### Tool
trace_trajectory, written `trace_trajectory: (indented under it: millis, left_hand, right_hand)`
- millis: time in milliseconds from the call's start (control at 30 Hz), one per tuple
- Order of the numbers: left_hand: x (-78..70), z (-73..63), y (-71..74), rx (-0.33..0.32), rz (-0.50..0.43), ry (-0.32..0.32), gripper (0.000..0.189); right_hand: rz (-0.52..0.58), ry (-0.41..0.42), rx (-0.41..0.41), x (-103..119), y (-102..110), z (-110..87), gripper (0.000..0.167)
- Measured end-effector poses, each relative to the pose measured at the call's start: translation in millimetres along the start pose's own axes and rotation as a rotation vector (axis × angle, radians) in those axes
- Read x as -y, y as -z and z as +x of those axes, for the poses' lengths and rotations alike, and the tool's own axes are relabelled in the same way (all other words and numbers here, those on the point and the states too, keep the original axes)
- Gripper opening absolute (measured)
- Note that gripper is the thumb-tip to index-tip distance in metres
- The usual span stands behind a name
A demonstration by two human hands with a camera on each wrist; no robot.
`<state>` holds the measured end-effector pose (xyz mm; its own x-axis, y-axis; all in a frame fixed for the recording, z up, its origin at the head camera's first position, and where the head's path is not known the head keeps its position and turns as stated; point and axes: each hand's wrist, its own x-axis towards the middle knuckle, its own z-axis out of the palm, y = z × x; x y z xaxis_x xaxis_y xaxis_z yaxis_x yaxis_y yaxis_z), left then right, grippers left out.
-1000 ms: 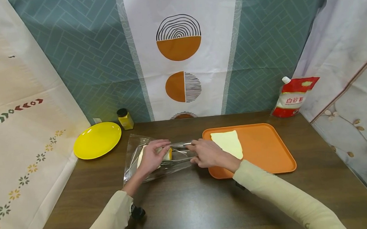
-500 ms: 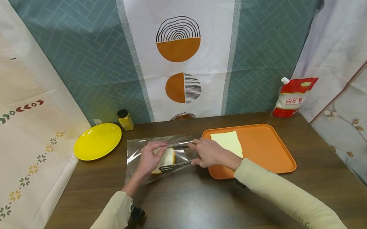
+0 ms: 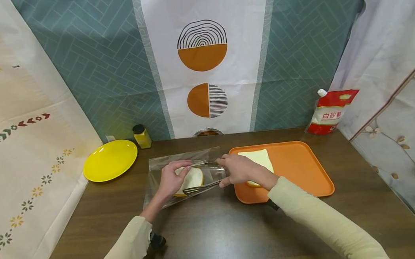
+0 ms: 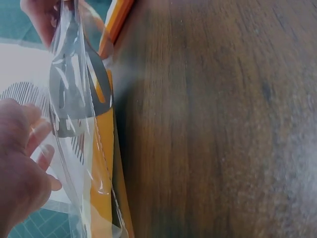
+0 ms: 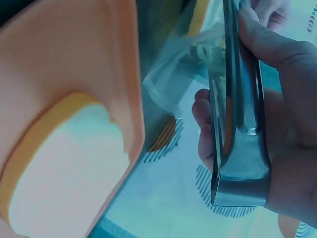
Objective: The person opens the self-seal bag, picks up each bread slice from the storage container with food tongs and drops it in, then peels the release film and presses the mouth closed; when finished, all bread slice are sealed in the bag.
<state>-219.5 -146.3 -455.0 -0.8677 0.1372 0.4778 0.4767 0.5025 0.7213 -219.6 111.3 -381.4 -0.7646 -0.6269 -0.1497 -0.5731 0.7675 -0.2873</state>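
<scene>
while bag covers bread, tray sits beside

A yellow plate sits beside a jar.

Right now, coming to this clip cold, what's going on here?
A person is working at a clear plastic bag with a bread slice inside. The right hand grips metal tongs, whose slotted ends are inside the bag near the slice; whether they grip it is unclear. The left hand is at the bag, though whether it pinches the film is hard to tell. Another bread slice lies on the orange tray.
</scene>
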Motion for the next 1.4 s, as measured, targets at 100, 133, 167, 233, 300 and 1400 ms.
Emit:
trace_trajectory:
  millis: [100,133,167,233,300,1400]
  left_hand:
    - [-0.2,0.4,-1.3,-0.004,0.003,-0.005,0.01]
    - [0.0,0.5,-1.7,-0.005,0.004,-0.005,0.01]
    - [-0.3,0.7,-2.0,-0.006,0.003,-0.002,0.01]
    - [-0.4,0.9,-2.7,-0.005,0.001,0.002,0.01]
    - [-0.5,1.3,-3.1,-0.003,-0.002,0.001,0.01]
    - [3.8,1.5,-1.6,0.007,0.01,0.004,0.012]
  right_hand:
    - [0.03,-0.017,0.005,-1,6,-4.7,0.079]
    - [0.04,-0.025,0.008,-1,8,-6.4,0.079]
    - [0.046,-0.034,0.011,-2,9,-8.3,0.078]
    - [0.049,-0.053,0.014,-4,10,-12.6,0.079]
    - [0.042,-0.058,0.005,-6,11,-17.0,0.079]
    - [-0.047,-0.294,-0.625,-37,-14,-126.7,0.069]
